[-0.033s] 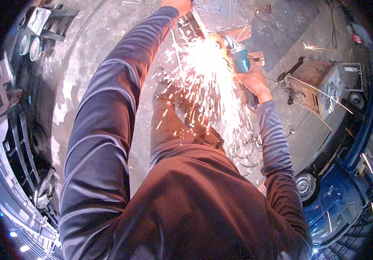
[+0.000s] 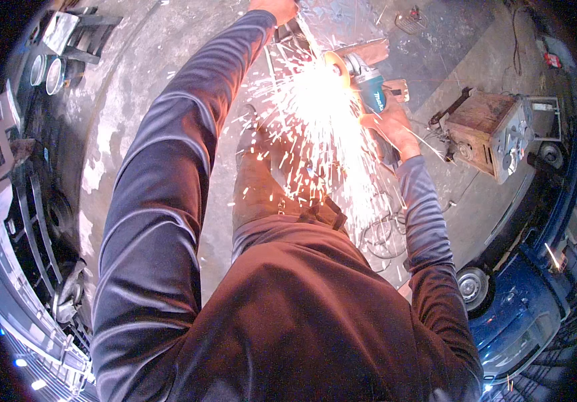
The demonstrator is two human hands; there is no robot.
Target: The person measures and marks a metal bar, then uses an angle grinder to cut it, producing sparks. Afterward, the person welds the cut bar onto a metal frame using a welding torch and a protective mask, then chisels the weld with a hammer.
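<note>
My right hand [image 2: 394,127] is wrapped round the body of a teal and black angle grinder [image 2: 371,92]. Its yellowish disc [image 2: 337,70] faces a white-hot glare, and sparks [image 2: 332,144] stream down toward my legs. The glare hides where the disc meets the metal. My left hand [image 2: 275,8] is at the top edge, partly cut off, curled at the upper end of a pale metal bar [image 2: 306,33]. What its fingers hold is hidden. Just right of the disc lies a brownish flat piece [image 2: 369,49], partly behind the grinder.
A rusty box-shaped machine [image 2: 482,127] stands on the concrete floor [image 2: 168,40] at right. Below it is a blue vehicle [image 2: 516,308] with a wheel. A cable [image 2: 385,234] coils near my right forearm. Buckets [image 2: 55,75] and a metal frame [image 2: 40,221] are at left.
The spark spray has changed shape, and the long streaks over the box-shaped machine are mostly gone. My hands and the angle grinder have hardly moved.
</note>
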